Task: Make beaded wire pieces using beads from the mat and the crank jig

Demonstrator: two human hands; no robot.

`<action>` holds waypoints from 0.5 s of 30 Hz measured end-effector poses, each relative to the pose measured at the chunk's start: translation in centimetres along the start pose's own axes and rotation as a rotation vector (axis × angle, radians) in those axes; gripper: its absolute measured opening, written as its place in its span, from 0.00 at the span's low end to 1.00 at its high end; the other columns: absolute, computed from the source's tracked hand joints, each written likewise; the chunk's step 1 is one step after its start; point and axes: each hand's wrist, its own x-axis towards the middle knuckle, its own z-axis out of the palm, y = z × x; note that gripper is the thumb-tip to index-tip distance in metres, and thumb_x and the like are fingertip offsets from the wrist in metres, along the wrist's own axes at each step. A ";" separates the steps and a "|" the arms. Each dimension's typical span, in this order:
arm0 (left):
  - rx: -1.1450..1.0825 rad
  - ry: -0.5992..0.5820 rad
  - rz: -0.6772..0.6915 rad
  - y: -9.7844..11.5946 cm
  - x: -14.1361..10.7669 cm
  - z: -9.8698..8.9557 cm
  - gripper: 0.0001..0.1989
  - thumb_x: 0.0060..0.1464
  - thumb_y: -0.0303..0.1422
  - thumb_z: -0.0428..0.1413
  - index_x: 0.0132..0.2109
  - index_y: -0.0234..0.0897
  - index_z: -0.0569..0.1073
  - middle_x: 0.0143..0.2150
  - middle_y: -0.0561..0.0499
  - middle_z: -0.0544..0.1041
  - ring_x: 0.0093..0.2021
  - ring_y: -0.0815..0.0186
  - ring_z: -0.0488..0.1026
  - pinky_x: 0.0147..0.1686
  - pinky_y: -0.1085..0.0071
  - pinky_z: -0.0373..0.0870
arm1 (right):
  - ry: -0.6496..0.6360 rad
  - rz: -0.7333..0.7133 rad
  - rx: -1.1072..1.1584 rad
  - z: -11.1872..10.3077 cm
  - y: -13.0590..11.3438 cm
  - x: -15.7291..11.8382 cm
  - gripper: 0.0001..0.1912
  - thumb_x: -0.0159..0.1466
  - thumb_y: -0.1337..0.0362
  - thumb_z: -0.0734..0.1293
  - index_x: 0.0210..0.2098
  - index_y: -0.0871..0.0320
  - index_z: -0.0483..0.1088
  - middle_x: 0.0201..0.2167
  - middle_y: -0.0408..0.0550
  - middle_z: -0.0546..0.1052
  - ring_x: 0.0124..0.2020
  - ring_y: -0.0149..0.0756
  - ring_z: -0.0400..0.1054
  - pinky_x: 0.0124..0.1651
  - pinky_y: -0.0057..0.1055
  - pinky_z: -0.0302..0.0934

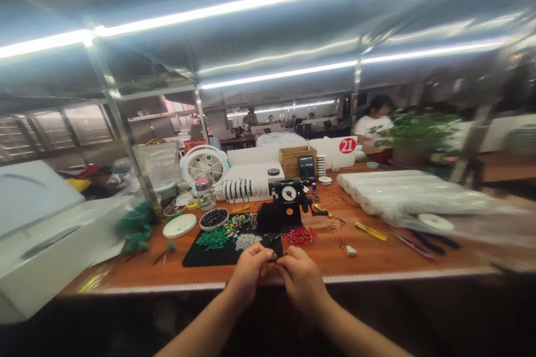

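My left hand and my right hand meet over the table's front edge, fingertips pinched almost together. Between them is something small and dark that I cannot make out. Just beyond, a black mat carries piles of green pieces, silvery beads and multicoloured beads. Red pieces lie past my right hand. A round dish of black beads rests at the mat's back left. Behind the mat stands a black hand-cranked device with a dial, white ribbed spools to its left.
Wrapped white rolls fill the table's right side, with a yellow-handled tool and pliers-like handles before them. A white fan, a white lid and a cardboard box stand farther back. A person sits beyond.
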 end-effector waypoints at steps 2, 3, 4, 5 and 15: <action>0.040 -0.008 0.067 0.6 -0.3 -0.4 0.07 0.47 0.34 0.51 0.26 0.35 0.66 0.20 0.54 0.66 0.21 0.68 0.62 0.25 0.71 0.61 | 0.047 -0.185 -0.042 -0.2 0.2 0.5 0.12 0.62 0.72 0.58 0.31 0.58 0.72 0.33 0.51 0.69 0.38 0.40 0.63 0.40 0.33 0.59; 0.062 -0.014 0.106 0.9 -0.5 -0.6 0.07 0.48 0.33 0.52 0.26 0.35 0.68 0.24 0.52 0.68 0.26 0.66 0.65 0.30 0.70 0.62 | 0.037 -0.245 -0.033 -0.4 0.2 0.9 0.13 0.63 0.73 0.57 0.34 0.58 0.72 0.36 0.52 0.68 0.41 0.40 0.63 0.42 0.34 0.59; 0.092 -0.026 0.155 1.2 -0.7 -0.8 0.06 0.49 0.33 0.53 0.28 0.36 0.70 0.27 0.50 0.70 0.30 0.64 0.66 0.34 0.69 0.62 | 0.004 -0.268 -0.007 -0.7 0.3 1.5 0.13 0.63 0.73 0.56 0.34 0.58 0.71 0.39 0.53 0.68 0.42 0.39 0.63 0.43 0.33 0.59; 0.133 -0.040 0.218 1.4 -0.9 -0.9 0.06 0.51 0.33 0.53 0.29 0.36 0.71 0.30 0.49 0.71 0.34 0.63 0.67 0.37 0.68 0.62 | -0.041 -0.253 0.025 -0.9 0.3 2.2 0.13 0.63 0.74 0.56 0.34 0.58 0.70 0.39 0.52 0.67 0.40 0.37 0.63 0.42 0.31 0.60; 0.466 -0.108 0.522 -0.1 -0.3 -1.1 0.07 0.52 0.27 0.49 0.32 0.38 0.72 0.42 0.44 0.72 0.39 0.59 0.67 0.42 0.63 0.60 | -0.231 0.093 0.111 -0.6 2.0 6.8 0.08 0.55 0.72 0.65 0.22 0.59 0.71 0.24 0.43 0.69 0.27 0.32 0.65 0.30 0.25 0.58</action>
